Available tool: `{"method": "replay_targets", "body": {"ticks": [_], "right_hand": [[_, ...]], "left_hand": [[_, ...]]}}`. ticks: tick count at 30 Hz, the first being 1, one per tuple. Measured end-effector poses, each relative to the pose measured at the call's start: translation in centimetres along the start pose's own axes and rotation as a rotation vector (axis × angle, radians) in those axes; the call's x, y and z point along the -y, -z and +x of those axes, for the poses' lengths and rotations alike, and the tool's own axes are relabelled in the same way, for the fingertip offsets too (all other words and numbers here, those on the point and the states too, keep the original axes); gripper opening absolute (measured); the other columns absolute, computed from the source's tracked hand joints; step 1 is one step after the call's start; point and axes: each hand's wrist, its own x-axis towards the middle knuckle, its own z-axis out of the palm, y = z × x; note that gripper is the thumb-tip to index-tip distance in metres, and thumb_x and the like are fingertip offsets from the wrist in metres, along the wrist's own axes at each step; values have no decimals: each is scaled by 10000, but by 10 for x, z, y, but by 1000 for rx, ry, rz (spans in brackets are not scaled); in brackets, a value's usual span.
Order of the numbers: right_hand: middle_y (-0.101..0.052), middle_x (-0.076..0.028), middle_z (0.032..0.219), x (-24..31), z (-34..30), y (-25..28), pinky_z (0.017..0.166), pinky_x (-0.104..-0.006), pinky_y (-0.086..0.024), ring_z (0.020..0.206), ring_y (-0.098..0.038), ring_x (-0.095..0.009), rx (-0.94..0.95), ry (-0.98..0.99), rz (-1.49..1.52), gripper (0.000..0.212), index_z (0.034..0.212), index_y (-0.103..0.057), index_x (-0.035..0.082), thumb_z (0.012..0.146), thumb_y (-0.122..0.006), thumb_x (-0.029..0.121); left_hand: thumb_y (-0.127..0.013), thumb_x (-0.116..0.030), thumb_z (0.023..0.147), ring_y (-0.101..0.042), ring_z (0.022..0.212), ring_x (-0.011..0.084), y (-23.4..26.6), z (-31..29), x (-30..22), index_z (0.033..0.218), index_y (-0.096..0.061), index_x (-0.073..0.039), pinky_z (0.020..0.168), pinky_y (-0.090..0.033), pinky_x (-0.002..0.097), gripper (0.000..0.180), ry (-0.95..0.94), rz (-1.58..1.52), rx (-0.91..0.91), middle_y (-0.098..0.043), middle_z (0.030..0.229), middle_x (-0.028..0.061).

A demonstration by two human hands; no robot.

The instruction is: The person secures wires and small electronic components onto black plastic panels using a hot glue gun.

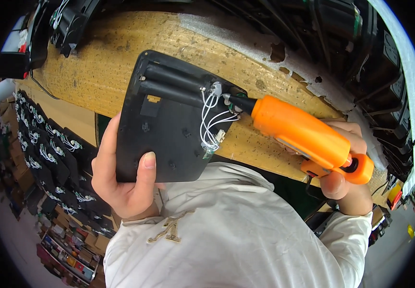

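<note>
My left hand [123, 192] grips a black plastic panel [169, 132] by its near left corner, thumb on top and fingers along the edge. Two tube-shaped ridges run across the panel's far end. White wires [203, 120] loop along its right side, between a whitish glue blob [215, 88] and a white connector [220, 136] beside a small green board. My right hand [354, 139] is wrapped round an orange hot glue gun [299, 125], a finger at its trigger. The gun's nozzle points left, close to the glue blob and wires; whether it touches is unclear.
Beneath lies a worn wooden workbench [106, 72]. Several black panels with white wires [49, 151] are laid out at the left. Black housings [361, 62] crowd the far right, next to a torn white foam sheet [231, 43]. A black part [70, 29] stands far left.
</note>
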Motion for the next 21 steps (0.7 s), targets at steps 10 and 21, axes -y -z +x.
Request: {"method": "replay_targets", "body": {"ticks": [10, 21], "right_hand": [[-514, -38, 569, 2, 3, -5, 440, -283, -373, 449, -489, -185, -46, 12, 27, 542, 829, -635, -12, 757, -757, 511], [-506, -43, 550, 1, 6, -11, 411, -275, -360, 422, -483, -176, -100, 104, 19, 554, 774, -622, -14, 760, -747, 526]], "left_hand": [[-637, -20, 817, -568, 477, 83, -4, 0, 0, 1269, -481, 137, 424, -428, 183, 503, -20, -11, -40, -690, 887, 160], [-674, -65, 820, -563, 489, 77, -6, -3, 0, 1252, -520, 113, 469, -431, 183, 492, -72, 45, -60, -690, 856, 122]]}}
